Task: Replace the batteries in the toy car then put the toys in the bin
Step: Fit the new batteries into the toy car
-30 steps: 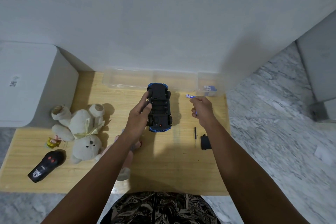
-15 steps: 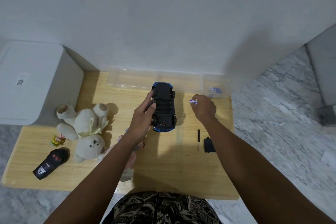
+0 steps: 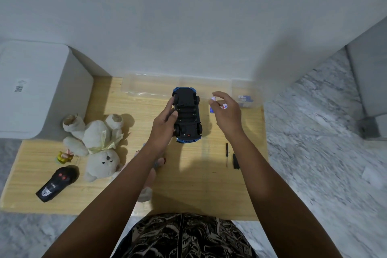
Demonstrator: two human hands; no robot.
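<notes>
The toy car (image 3: 187, 115) is steadied belly-up on the desk (image 3: 188, 182) by the left hand (image 3: 164, 130), so that its open bay can receive the batteries (image 3: 217, 105) pinched in the right hand (image 3: 227, 111).

The light is soft and fairly dim, with a cool grey cast on the wall (image 3: 188, 16), and it seems to come from above and behind the person, since a broad shadow lies on the table (image 3: 188, 184) at its near middle and another climbs the wall at the far right. The teddy bear (image 3: 98, 142) and the toy car (image 3: 187, 114) throw soft-edged shadows to their right, and there is no hard glare anywhere. The wide lens bends straight lines near the edges, so the table's sides splay outward, and the small batteries (image 3: 218, 103) in the right hand (image 3: 227, 113) look smeared and too bright to read.
</notes>
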